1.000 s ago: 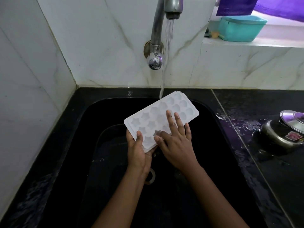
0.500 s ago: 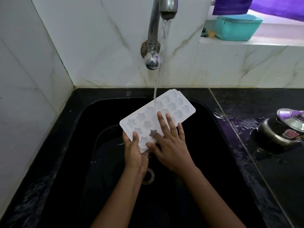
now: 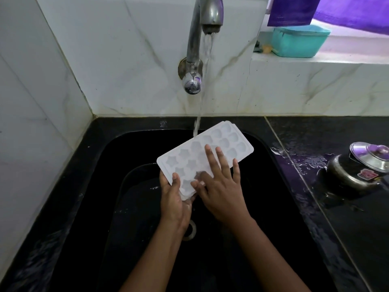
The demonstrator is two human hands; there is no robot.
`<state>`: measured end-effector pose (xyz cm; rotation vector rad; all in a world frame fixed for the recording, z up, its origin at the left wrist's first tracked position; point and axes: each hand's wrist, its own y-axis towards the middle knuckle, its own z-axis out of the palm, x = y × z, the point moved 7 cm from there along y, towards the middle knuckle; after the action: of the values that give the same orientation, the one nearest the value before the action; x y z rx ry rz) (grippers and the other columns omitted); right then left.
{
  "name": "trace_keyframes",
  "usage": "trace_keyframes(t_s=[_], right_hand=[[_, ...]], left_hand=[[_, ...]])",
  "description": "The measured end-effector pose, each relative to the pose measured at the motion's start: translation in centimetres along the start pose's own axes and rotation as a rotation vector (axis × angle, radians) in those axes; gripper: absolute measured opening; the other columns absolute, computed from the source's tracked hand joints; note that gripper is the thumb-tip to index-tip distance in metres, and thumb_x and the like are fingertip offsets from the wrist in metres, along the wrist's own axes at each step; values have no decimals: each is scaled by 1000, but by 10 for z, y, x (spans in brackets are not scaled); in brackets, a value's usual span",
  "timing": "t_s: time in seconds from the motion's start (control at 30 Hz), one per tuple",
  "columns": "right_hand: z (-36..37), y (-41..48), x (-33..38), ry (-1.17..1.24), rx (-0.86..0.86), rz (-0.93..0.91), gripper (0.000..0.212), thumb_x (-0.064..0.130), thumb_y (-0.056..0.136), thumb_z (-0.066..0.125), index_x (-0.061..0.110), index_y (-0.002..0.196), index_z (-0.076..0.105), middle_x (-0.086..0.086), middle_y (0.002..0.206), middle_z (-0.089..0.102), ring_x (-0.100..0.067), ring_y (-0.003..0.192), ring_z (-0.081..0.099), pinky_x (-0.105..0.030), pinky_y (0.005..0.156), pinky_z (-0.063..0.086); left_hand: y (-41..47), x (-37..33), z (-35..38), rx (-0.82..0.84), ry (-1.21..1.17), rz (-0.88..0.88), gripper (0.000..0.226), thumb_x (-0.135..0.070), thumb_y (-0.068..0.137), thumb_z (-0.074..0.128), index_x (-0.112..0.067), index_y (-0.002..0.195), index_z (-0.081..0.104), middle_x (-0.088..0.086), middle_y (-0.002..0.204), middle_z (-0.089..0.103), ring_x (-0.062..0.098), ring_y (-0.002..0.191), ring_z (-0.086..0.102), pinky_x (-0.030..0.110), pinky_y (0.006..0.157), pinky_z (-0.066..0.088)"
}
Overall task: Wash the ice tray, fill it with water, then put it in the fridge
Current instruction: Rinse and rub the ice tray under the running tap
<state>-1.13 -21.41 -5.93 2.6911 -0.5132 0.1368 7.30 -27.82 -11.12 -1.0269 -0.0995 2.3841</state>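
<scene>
Head view. The ice tray is held tilted over the black sink, cavities facing up. Its far end is raised toward the tap and its near-left end is lowest. The stream of water lands on the tray's far long edge.

Compared with one second ago, I see the tray in almost the same place under the stream, and the right hand has shifted only slightly across the top face. I judge that the wash is still under way. Filling and the trip to the fridge remain to be done.

The left hand grips the tray's near-left end. Its thumb is curled over the top, and the other fingers are hidden beneath. The right hand's fingers lie straight and spread, flat on the moulded cavities, pressing rather than clasping. Its thumb is blurred, so I cannot tell how it sits.

On the wet counter to the right stands a lidded pot, well apart from the tray. A teal box rests on the far ledge.
</scene>
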Motion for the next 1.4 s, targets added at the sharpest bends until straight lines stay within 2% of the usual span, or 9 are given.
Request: trace_keyframes(t_s=[0.17,0.33,0.6,0.87,0.97,1.07,1.13,1.3,1.4], right_hand=[[9,0,5,92,33,-93,50,56,93,27,25,105,64,6,158,6,-14,146,-8,-41,116,-4],[-17,3,-28,471,-162,174,44,53,92,36,22,87,67,5,152,32,-6,143,11,-32,109,11],[-17,8,-16,216,-155,83,33,40,88,40,28,106,64,1,153,31,-16,142,14,-47,109,15],[-5,32,4,101,21,67,48,41,84,24,25,99,66,-3,158,18,-23,146,8,-53,111,15],[-11,41,8,-37,-44,46,38,38,83,30,24,81,66,-7,153,31,-24,143,23,-58,105,28],[-7,50,9,35,75,51,59,49,87,15,22,95,66,0,160,3,-14,145,-11,-53,113,2],[-12,54,9,40,118,35,70,56,86,8,22,105,66,3,160,-3,-13,144,-16,-48,113,-8],[-18,58,8,-78,97,2,71,58,88,9,21,93,70,1,160,3,-16,146,-10,-50,112,-11],[-11,52,13,-54,206,-34,76,63,85,6,23,113,64,4,159,-7,-15,144,-17,-52,113,-9]], left_hand=[[2,-4,-5,-17,-19,18,40,-17,104,37,-32,141,41,2,118,70,21,101,70,37,68,59],[1,1,-1,18,62,-31,40,-22,102,40,-36,140,42,3,124,67,26,108,67,48,81,55],[-8,21,12,73,75,-157,42,-21,98,45,-30,139,46,5,118,69,22,98,70,39,64,58],[-6,19,19,87,98,-191,39,-22,99,45,-29,138,48,6,119,69,22,95,71,36,61,58],[-3,18,28,115,99,-189,42,-23,95,49,-31,136,49,1,109,73,20,90,73,36,60,58],[-5,19,35,118,119,-186,39,-22,97,49,-35,133,50,-1,103,75,19,87,73,35,62,58],[-6,21,36,98,98,-173,37,-24,94,52,-39,128,52,1,106,74,22,90,73,37,67,57],[-5,30,39,50,66,-185,23,-25,100,45,-40,111,60,-3,97,76,17,85,73,36,68,56],[-3,33,37,25,20,-245,33,-42,102,37,-25,108,64,-1,92,76,13,79,73,28,57,56]])
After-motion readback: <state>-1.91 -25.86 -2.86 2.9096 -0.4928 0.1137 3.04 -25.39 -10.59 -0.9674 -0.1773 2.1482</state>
